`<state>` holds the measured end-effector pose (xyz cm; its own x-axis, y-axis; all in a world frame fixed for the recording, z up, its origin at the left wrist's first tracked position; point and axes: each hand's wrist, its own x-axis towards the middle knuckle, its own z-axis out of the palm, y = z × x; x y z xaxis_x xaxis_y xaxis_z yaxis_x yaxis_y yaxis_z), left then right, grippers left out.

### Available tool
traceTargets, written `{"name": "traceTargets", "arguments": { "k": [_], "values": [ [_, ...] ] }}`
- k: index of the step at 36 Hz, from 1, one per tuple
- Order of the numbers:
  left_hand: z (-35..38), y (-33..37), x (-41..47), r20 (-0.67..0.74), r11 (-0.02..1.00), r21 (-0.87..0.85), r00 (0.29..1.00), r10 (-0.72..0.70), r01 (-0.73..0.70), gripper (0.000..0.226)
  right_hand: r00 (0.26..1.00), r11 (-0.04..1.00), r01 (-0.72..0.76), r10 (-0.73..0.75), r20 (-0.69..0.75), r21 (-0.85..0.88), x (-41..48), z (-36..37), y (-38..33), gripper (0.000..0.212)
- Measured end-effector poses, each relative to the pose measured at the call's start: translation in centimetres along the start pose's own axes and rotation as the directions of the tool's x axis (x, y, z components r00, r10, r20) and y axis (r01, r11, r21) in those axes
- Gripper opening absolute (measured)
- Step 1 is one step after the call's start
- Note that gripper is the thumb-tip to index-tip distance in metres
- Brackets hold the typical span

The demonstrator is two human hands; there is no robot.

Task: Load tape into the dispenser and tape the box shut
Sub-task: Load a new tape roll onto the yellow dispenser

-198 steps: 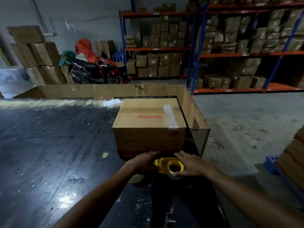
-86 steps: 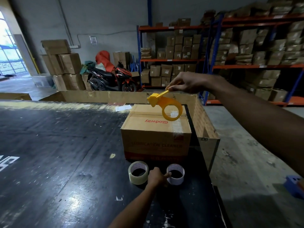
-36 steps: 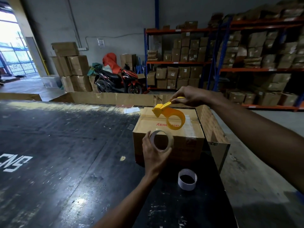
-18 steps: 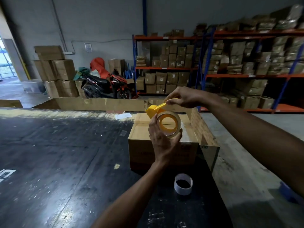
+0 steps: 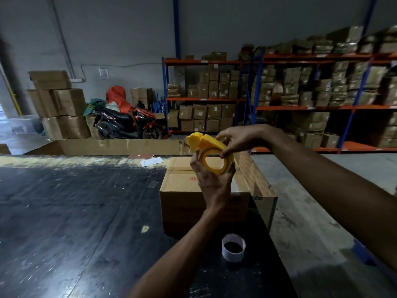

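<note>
A yellow tape dispenser (image 5: pixel 200 141) is held in the air above the brown cardboard box (image 5: pixel 182 196). A roll of clear tape (image 5: pixel 223 168) sits around the dispenser's yellow ring. My left hand (image 5: pixel 211 181) cups the roll and ring from below. My right hand (image 5: pixel 238 138) pinches the dispenser's top and the roll's upper edge. The box stands on the dark table (image 5: pixel 75 211), closed, with red lettering on its top partly hidden by my left hand.
An empty white tape core (image 5: pixel 233 250) stands on the table in front of the box. A cardboard wall (image 5: pixel 120 145) lines the table's far and right edges. Beyond are a motorbike (image 5: pixel 126 123), stacked cartons (image 5: pixel 62 104) and shelving racks (image 5: pixel 300 93) full of boxes.
My left hand picked the clear tape roll up from the table and pushed it onto the dispenser's ring. My right hand tilted the dispenser and now also grips the roll's top.
</note>
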<state>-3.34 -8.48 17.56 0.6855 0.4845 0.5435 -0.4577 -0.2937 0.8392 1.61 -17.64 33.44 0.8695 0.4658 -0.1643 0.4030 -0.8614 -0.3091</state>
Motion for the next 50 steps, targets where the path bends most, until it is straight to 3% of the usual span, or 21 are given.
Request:
{"name": "traceTargets", "arguments": {
  "k": [4, 7, 10, 13, 16, 27, 32, 39, 50],
  "values": [
    [0.3, 0.9, 0.3, 0.025, 0.998, -0.063, 1.0, -0.001, 0.003, 0.109, 0.98, 0.993, 0.021, -0.043, -0.196, -0.115, 1.0, 2.0, -0.2, 0.048],
    [-0.2, 0.1, 0.6, 0.12, 0.993, -0.101, 0.99, 0.075, -0.063, 0.111, 0.958, 0.996, 0.024, -0.046, -0.284, -0.081, 2.0, 2.3, 0.2, 0.033],
    [-2.3, -1.9, 0.7, 0.282, 0.971, -0.189, 0.939, 0.195, -0.145, 0.086, 0.965, 0.998, 0.051, -0.056, -0.254, -0.024, 2.0, 1.2, 0.5, 0.023],
    [-4.5, -3.7, 1.5, 0.31, 0.949, -0.099, 0.897, 0.316, -0.3, 0.055, 0.982, 0.99, 0.118, -0.104, -0.155, 0.081, 1.8, 0.4, 1.3, 0.019],
    [-5.5, -4.3, 2.9, 0.292, 0.889, -0.012, 0.849, 0.441, -0.458, 0.044, 0.986, 0.983, 0.134, -0.119, -0.12, 0.126, 1.9, 0.4, 1.5, 0.018],
    [-7.2, -4.3, 6.0, 0.323, 0.743, 0.181, 0.753, 0.574, -0.644, 0.021, 0.993, 0.979, 0.109, -0.099, -0.064, 0.174, 2.8, 1.1, 1.1, 0.023],
    [-6.8, -4.3, 6.4, 0.317, 0.732, 0.181, 0.744, 0.588, -0.657, 0.016, 0.994, 0.979, 0.101, -0.092, -0.059, 0.179, 2.8, 1.0, 1.4, 0.028],
    [-5.7, -4.0, 6.2, 0.242, 0.791, 0.168, 0.802, 0.546, -0.589, 0.02, 0.993, 0.976, 0.105, -0.092, -0.075, 0.19, 2.9, 0.8, 1.6, 0.029],
    [-5.4, -5.2, 6.2, 0.323, 0.731, 0.145, 0.73, 0.603, -0.667, 0.017, 0.997, 0.968, 0.073, -0.071, -0.016, 0.24, 2.9, 0.7, 3.1, 0.024]
  ]
}}
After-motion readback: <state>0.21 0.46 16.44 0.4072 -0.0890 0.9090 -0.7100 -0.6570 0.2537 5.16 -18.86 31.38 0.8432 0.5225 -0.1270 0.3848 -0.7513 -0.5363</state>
